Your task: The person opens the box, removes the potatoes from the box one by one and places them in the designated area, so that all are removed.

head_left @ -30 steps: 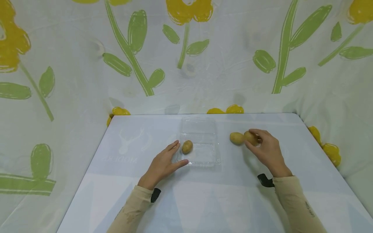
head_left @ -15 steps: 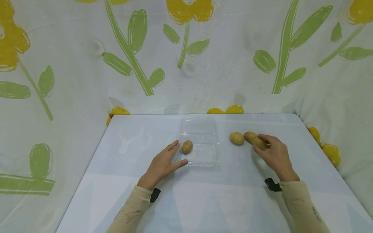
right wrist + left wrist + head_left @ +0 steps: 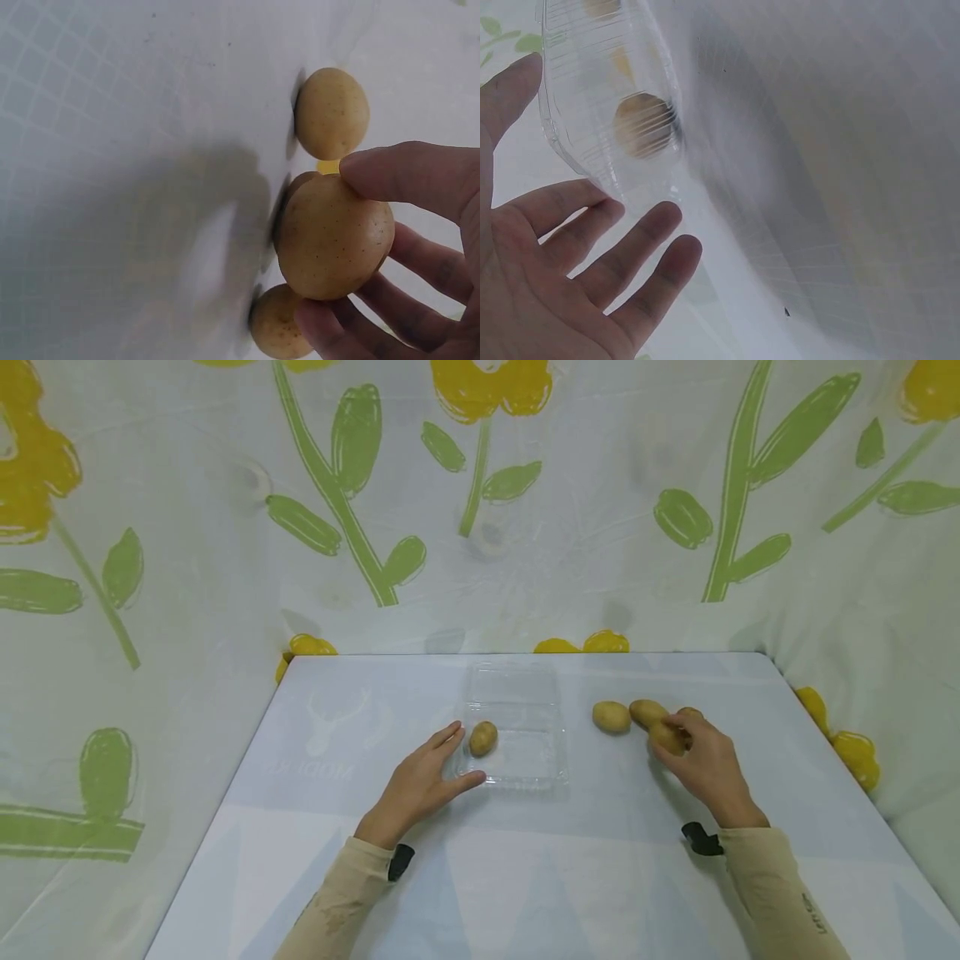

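Note:
My right hand (image 3: 708, 768) pinches a brown potato (image 3: 334, 236) between thumb and fingers, just over the table at the right. Two more potatoes lie close by: an upright-looking one (image 3: 332, 114) and a lower one (image 3: 279, 322) in the right wrist view. In the head view one potato (image 3: 611, 717) sits left of another potato (image 3: 646, 712), and part of a further potato (image 3: 690, 712) shows behind my fingers. My left hand (image 3: 420, 785) spreads its fingers around the left front corner of a clear plastic clamshell box (image 3: 525, 772), fingertips right at its wall. Inside it rests a single potato (image 3: 483, 738).
The box's lid (image 3: 513, 683) lies back, away from me. A white table (image 3: 525, 877) with faint printed patterns carries everything. Flower-printed curtain (image 3: 562, 552) closes off the back and both sides.
My right hand has shifted right and slightly toward me with a potato, uncovering another on its left. A further potato now shows behind the fingers. The left hand and box stay put.

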{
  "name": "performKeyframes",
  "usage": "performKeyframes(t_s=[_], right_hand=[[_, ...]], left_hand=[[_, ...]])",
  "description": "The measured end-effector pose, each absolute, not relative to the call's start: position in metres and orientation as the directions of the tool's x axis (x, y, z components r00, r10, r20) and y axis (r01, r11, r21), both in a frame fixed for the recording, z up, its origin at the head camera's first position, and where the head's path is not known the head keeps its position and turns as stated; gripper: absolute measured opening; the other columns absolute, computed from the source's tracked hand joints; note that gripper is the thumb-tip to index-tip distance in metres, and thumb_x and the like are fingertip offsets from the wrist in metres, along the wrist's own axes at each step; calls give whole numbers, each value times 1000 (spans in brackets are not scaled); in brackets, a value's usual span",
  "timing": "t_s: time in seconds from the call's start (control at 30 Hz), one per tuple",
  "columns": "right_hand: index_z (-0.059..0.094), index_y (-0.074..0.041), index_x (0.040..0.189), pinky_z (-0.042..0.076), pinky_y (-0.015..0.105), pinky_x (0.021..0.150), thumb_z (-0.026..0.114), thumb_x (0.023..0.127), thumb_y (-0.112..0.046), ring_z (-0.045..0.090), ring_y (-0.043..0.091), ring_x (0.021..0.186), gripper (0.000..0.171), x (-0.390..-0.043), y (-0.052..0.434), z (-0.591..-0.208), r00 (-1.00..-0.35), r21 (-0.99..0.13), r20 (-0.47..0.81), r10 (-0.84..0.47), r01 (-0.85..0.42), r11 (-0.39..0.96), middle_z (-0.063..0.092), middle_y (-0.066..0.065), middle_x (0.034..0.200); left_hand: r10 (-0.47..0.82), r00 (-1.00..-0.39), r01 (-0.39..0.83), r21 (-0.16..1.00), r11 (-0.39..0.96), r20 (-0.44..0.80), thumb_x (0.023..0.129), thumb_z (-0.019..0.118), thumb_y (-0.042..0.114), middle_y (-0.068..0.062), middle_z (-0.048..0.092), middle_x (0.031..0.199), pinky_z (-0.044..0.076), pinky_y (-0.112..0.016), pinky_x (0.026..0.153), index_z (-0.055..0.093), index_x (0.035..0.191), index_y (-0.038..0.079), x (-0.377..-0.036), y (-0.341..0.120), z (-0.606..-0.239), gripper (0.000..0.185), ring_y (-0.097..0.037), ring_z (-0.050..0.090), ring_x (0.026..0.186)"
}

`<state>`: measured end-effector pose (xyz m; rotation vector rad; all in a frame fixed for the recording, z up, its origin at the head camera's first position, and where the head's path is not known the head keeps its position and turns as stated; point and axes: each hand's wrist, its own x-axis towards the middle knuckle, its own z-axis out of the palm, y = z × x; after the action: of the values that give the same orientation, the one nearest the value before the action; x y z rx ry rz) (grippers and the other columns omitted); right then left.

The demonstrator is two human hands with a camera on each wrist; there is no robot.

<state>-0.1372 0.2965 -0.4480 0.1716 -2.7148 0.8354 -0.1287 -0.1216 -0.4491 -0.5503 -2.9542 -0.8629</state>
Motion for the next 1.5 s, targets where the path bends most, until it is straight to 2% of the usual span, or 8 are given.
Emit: performKeyframes(t_s=[0.27, 0.77, 0.9, 1.17, 1.5], right_hand=[[58, -1, 120, 49, 49, 75, 72, 81, -19, 57, 36, 95, 46, -137, 296, -455, -970, -506, 241, -21, -144, 850, 57, 20, 111], [57, -1, 122, 48, 50, 78, 71, 82, -20, 56, 37, 97, 46, -136, 297, -451, -976, -511, 216, -19, -129, 850, 56, 20, 114], [58, -1, 121, 48, 50, 77, 71, 83, -22, 56, 37, 96, 46, -135, 296, -449, -972, -513, 233, -17, -138, 847, 57, 19, 112], [61, 0, 117, 46, 46, 75, 71, 82, -21, 56, 32, 91, 42, -138, 290, -442, -948, -514, 316, -29, -197, 835, 58, 10, 97], [58, -4, 123, 47, 50, 80, 70, 83, -24, 55, 36, 100, 46, -140, 276, -434, -953, -551, 304, -3, -179, 815, 57, 18, 111]], left_hand=[[330, -938, 337, 523, 783, 110, 79, 58, 64, 6, 30, 150, 35, -43, 104, 36, 144, 13, -128, -122, -449, 85, -16, 31, 135], [329, -940, 328, 521, 788, 94, 79, 57, 65, 8, 28, 150, 34, -41, 106, 35, 144, 14, -130, -122, -450, 86, -14, 29, 136], [333, -937, 339, 519, 785, 108, 79, 57, 65, 7, 29, 150, 34, -41, 105, 36, 144, 13, -130, -122, -450, 86, -15, 31, 135], [340, -933, 351, 513, 783, 119, 80, 57, 65, 6, 30, 150, 35, -41, 105, 37, 144, 12, -130, -122, -450, 86, -16, 32, 135], [332, -936, 343, 515, 786, 118, 79, 58, 65, 7, 31, 150, 35, -40, 105, 37, 144, 13, -131, -123, -451, 86, -15, 32, 135]])
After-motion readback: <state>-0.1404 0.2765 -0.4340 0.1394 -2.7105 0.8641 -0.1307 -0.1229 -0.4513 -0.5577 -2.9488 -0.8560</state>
